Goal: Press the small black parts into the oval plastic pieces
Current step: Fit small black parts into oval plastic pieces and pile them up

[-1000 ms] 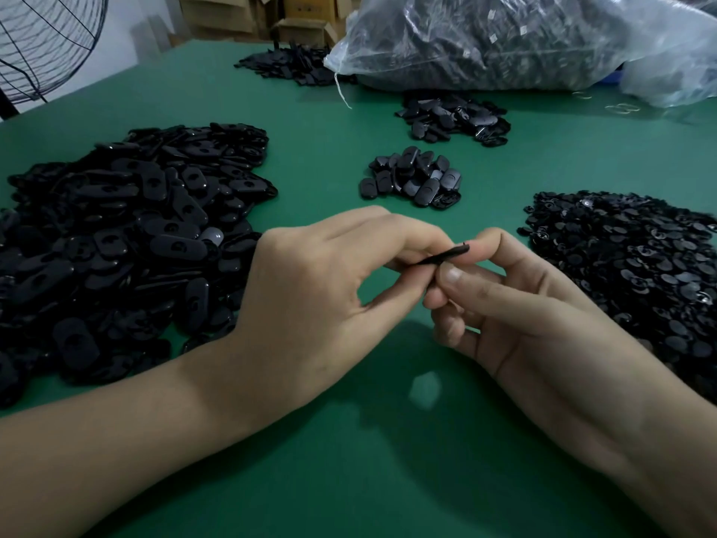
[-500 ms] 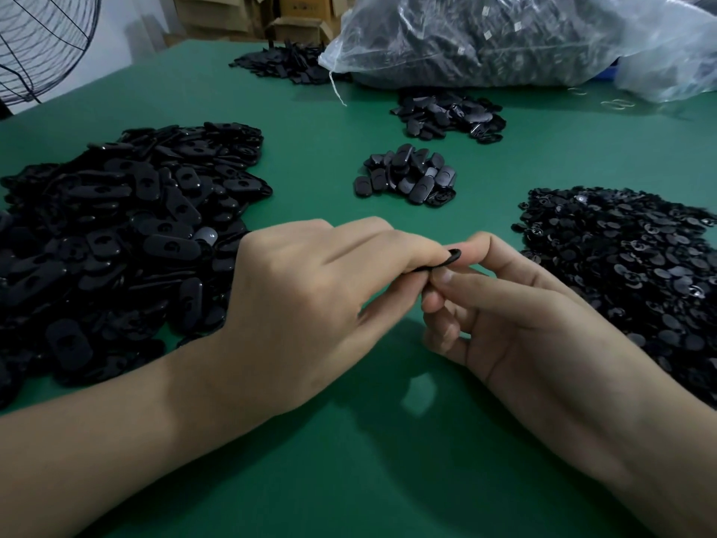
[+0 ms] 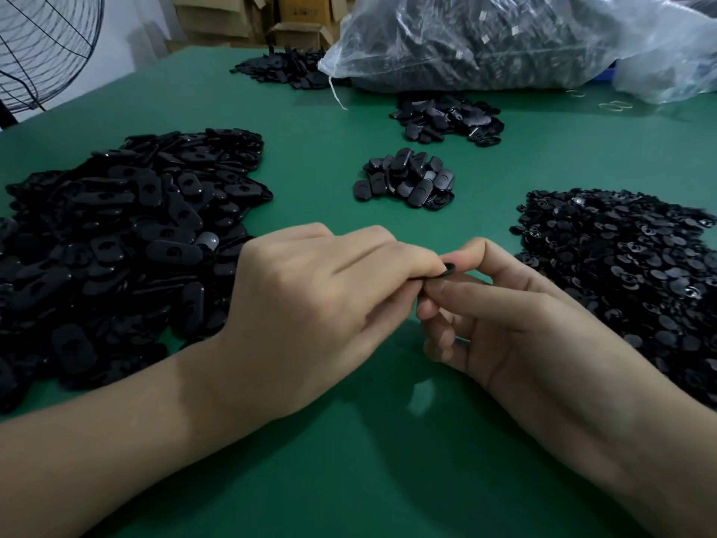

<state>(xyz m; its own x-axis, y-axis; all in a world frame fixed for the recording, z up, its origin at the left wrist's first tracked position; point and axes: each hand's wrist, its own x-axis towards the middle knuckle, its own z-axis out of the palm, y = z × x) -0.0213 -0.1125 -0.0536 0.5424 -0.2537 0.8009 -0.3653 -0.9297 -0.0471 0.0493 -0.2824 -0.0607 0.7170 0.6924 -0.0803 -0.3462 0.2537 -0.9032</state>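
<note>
At worktop [image 3: 349, 460] centre, pinches oval piece [image 3: 449, 269] between left hand [image 3: 310, 304] and right hand [image 3: 516, 324], likely seating an insert; oval pile [image 3: 116, 234] at nine o'clock, small parts [image 3: 628, 266] at three.

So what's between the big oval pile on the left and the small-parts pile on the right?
In the head view, both hands: left hand and right hand pinch one black piece over green table; a small heap sits farther back.
</note>
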